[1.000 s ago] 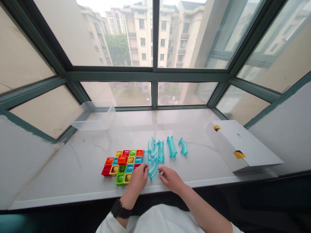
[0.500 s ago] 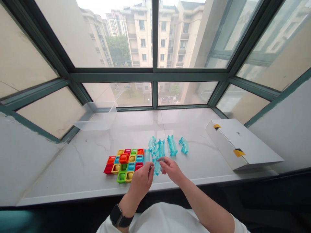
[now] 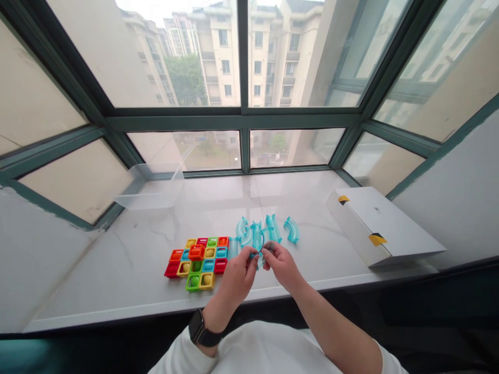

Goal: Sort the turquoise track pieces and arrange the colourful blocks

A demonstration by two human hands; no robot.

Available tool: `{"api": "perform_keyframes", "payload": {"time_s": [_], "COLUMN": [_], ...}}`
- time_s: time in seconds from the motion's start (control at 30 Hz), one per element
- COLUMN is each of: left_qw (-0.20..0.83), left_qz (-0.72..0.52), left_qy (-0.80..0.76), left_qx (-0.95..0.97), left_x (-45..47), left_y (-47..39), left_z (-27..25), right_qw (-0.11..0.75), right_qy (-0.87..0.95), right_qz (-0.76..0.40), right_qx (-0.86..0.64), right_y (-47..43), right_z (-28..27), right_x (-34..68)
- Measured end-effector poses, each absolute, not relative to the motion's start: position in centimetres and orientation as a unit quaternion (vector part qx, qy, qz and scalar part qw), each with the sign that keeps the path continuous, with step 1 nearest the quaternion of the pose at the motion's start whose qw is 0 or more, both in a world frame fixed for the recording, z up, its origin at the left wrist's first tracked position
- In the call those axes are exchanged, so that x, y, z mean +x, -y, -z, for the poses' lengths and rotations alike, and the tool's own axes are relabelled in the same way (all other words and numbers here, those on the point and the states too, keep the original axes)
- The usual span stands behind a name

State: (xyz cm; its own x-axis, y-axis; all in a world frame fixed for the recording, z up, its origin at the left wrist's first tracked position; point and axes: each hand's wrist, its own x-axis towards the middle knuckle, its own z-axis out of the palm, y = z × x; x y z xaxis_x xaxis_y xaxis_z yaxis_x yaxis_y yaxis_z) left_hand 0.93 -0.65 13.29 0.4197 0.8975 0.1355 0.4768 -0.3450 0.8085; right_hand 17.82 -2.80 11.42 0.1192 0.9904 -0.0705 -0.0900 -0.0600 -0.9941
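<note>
My left hand [image 3: 238, 272] and my right hand [image 3: 285, 266] meet over the near side of the sill, fingertips pinched close together. Between them is a translucent blue track piece [image 3: 260, 261], partly covered by the fingers; its outline looks curved. Just beyond lie more clear blue track pieces: a curved one [image 3: 243, 232], a straight one [image 3: 257, 235], a longer straight one [image 3: 273, 228] and a curved one [image 3: 291, 229] at the right. Left of my hands, coloured square blocks [image 3: 208, 265] sit in joined rows, with a raised orange block [image 3: 196, 252] on top.
A clear plastic bin [image 3: 150, 200] stands at the back left by the window frame. A white box [image 3: 385, 223] with yellow-and-black tabs sits at the right. The pale marble sill [image 3: 136, 280] ends in a front edge close to my body.
Both hands have moved slightly away from me and closer together, lifting the blue track piece between them. My left hand has shifted right. The view has shifted slightly.
</note>
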Motion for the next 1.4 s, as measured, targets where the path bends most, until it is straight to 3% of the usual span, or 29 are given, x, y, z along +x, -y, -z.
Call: {"api": "perform_keyframes", "payload": {"time_s": [0.27, 0.57, 0.77, 0.97, 1.23, 1.4], "left_qw": [0.351, 0.532, 0.57, 0.507, 0.196, 0.17], "left_qz": [-0.308, -0.343, -0.334, -0.308, -0.27, -0.182], "left_qy": [-0.449, -0.439, -0.43, -0.444, -0.429, -0.406], "left_qx": [0.762, 0.637, 0.616, 0.672, 0.84, 0.879], "left_x": [1.4, 2.6, 2.9, 2.8, 3.0, 4.3], "left_y": [0.8, 1.1, 1.2, 1.3, 1.5, 1.3], "left_z": [-13.2, -12.5, -12.5, -12.8, -12.9, -12.6], "right_qw": [0.552, 0.574, 0.573, 0.552, 0.474, 0.428], "right_qy": [0.432, 0.415, 0.437, 0.481, 0.56, 0.587], "right_qz": [-0.497, -0.505, -0.439, -0.354, -0.274, -0.231], "right_qx": [-0.512, -0.493, -0.536, -0.582, -0.622, -0.648], "right_y": [3.0, 3.2, 2.8, 2.8, 2.7, 2.3], "right_z": [-10.9, -10.5, -11.0, -11.6, -11.7, -11.7], "right_x": [18.0, 17.8, 19.3, 20.4, 22.2, 24.3]}}
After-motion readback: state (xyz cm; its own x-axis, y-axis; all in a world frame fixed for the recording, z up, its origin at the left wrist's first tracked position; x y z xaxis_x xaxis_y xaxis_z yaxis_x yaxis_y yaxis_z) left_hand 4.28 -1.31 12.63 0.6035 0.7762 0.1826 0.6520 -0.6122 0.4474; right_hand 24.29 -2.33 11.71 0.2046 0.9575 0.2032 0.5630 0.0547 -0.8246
